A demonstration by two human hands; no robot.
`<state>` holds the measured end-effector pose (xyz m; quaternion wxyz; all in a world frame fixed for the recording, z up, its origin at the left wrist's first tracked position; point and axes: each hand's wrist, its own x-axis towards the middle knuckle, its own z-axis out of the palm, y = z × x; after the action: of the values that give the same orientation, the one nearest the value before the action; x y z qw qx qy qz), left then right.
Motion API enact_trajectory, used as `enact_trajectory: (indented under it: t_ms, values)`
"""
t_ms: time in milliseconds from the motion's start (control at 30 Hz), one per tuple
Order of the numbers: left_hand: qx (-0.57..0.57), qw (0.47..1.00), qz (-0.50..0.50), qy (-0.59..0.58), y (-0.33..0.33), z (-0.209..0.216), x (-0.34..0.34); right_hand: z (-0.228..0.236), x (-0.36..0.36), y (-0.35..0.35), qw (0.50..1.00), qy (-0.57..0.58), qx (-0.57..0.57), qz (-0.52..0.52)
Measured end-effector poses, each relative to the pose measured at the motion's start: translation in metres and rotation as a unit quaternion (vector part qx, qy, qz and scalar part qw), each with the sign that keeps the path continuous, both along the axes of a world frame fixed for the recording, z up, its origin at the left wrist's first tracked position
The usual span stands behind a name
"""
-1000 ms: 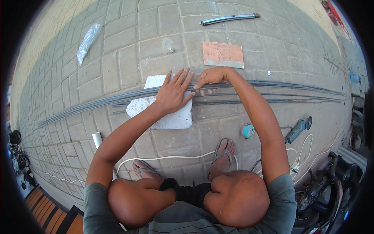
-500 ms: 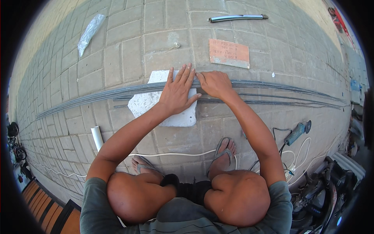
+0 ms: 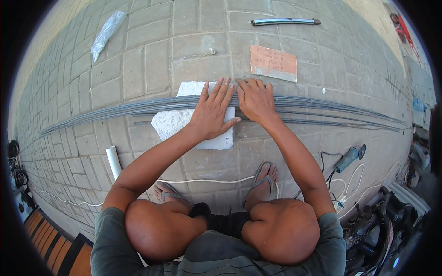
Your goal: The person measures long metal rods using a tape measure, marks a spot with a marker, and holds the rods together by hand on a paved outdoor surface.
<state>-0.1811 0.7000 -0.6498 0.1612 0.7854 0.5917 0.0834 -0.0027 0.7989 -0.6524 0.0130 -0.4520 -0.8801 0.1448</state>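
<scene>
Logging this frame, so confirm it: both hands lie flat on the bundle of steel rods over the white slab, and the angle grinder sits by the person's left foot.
One detail is wrong. The angle grinder lies on the person's right, beyond the right foot, as the head view shows. The left hand and right hand do rest flat on the steel rods over the white slab.

1. Long steel rods (image 3: 138, 108): dark grey metal, matt, slightly ribbed surface.
2. White slab (image 3: 172, 124) under rods: rough, chalky, like foam or plaster, with broken edges.
3. Paved floor (image 3: 147, 60): grey concrete bricks, rough, dusty, matt.
4. Orange piece (image 3: 273, 63): flat cardboard or board, matt, with worn pale edge.
5. Clear bag (image 3: 106, 34): thin plastic, glossy, wrinkled.
6. White pipe (image 3: 113, 161): smooth plastic.
7. Angle grinder (image 3: 348, 157): teal plastic body, metal disc.
8. Curved bar (image 3: 283, 21): shiny metal.
</scene>
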Motion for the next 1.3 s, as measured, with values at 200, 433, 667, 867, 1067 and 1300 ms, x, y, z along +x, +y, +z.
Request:
enact_trajectory:
  t_ms: [200, 433, 667, 867, 1067, 1300]
  values:
    - [-0.01, 1.0, 0.014, 0.017, 0.009, 0.004, 0.004, -0.011, 0.002, 0.008, 0.998, -0.027, 0.056, 0.012]
    - [-0.013, 1.0, -0.019, -0.02, 0.011, -0.019, -0.02, -0.001, 0.0, 0.0, 1.0, 0.005, -0.011, 0.001]
    - [-0.031, 0.999, -0.026, 0.018, -0.01, 0.013, -0.027, 0.006, 0.002, 0.005, 0.999, -0.017, -0.024, 0.027]
    - [-0.065, 0.995, -0.071, -0.014, -0.018, 0.017, -0.042, 0.01, -0.004, 0.02, 0.991, 0.02, -0.128, 0.018]
    - [-0.072, 0.995, -0.004, 0.071, 0.018, 0.021, -0.083, 0.024, -0.015, 0.023, 0.985, -0.033, -0.169, 0.028]
    - [-0.124, 0.992, 0.004, 0.034, 0.012, 0.022, -0.072, 0.028, -0.002, 0.028, 0.974, -0.052, -0.215, 0.044]
